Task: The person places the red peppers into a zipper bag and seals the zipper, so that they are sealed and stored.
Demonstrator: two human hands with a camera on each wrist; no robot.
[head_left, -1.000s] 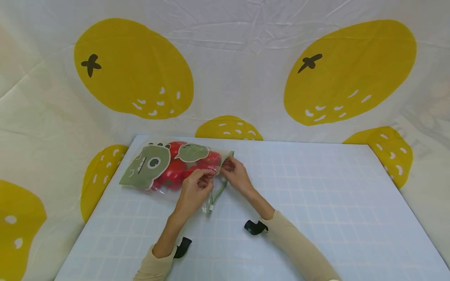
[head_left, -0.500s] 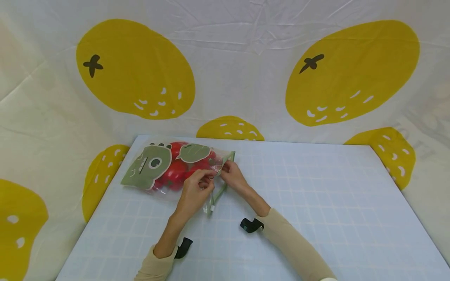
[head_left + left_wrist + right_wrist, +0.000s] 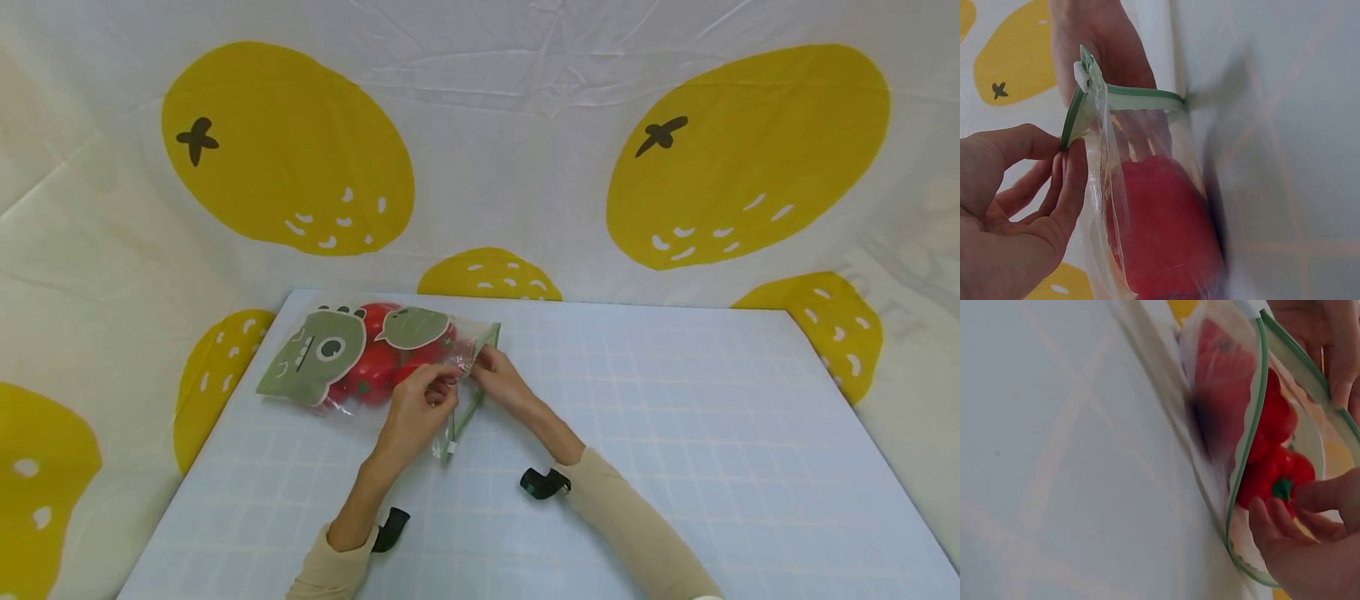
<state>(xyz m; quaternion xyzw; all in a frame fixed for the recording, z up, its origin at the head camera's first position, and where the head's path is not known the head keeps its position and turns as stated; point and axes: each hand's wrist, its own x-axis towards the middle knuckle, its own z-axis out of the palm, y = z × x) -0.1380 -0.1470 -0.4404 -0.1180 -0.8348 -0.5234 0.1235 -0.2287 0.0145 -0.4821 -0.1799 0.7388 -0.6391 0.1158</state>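
Note:
A clear zip bag [image 3: 300, 371] with a green cartoon print lies on its side at the table's back left, with several red peppers [image 3: 375, 367] inside. My left hand [image 3: 408, 421] pinches the green zip edge [image 3: 1071, 122] between thumb and finger, and the bag's mouth gapes. Through that mouth reaches my right hand [image 3: 506, 385]. In the right wrist view, its fingers [image 3: 1266, 528] are spread at a red bell pepper [image 3: 1266, 474] with a green stem; no grip on it is visible. A white slider [image 3: 1080, 76] sits at the zip's end.
The table [image 3: 675, 433] has a pale blue checked top. Behind and beside it hangs a white cloth [image 3: 510, 167] printed with big yellow fruits. Black wrist mounts [image 3: 543, 483] stick out from both sleeves.
My right hand has left the bag's green edge and slid its fingers into the mouth. My left hand keeps its pinch, nearly still, and the bag has barely shifted.

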